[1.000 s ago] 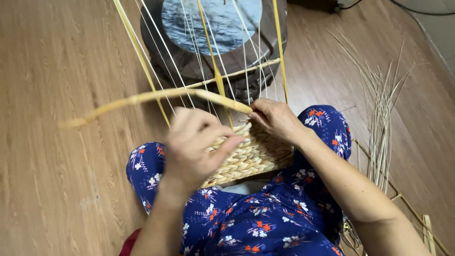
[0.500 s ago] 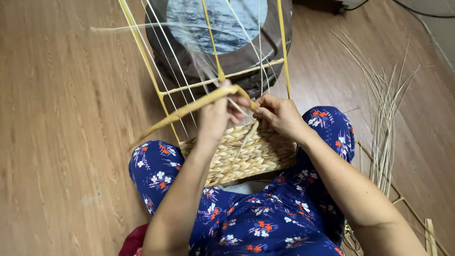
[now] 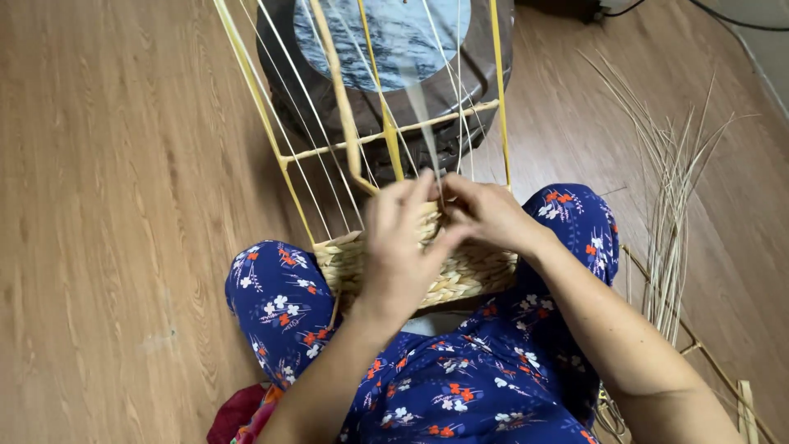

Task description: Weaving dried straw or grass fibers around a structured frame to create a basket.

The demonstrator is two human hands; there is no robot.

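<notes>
Fingers of both hands pinch straw strand at woven band

Both bare forearms reach away from the body and converge near the scene's middle. The left hand shows its back, fingers curled in a pinch. The right hand meets it, fingers bent, fingertips touching.

The tan woven panel looks like dry, matt, coarse plaited straw. Its yellow upright frame rods are smooth with a slight sheen. At three o'clock lies a loose bundle of pale dry reeds, on glossy brown wood-grain floor. The blue floral trousers are soft matt cloth.
</notes>
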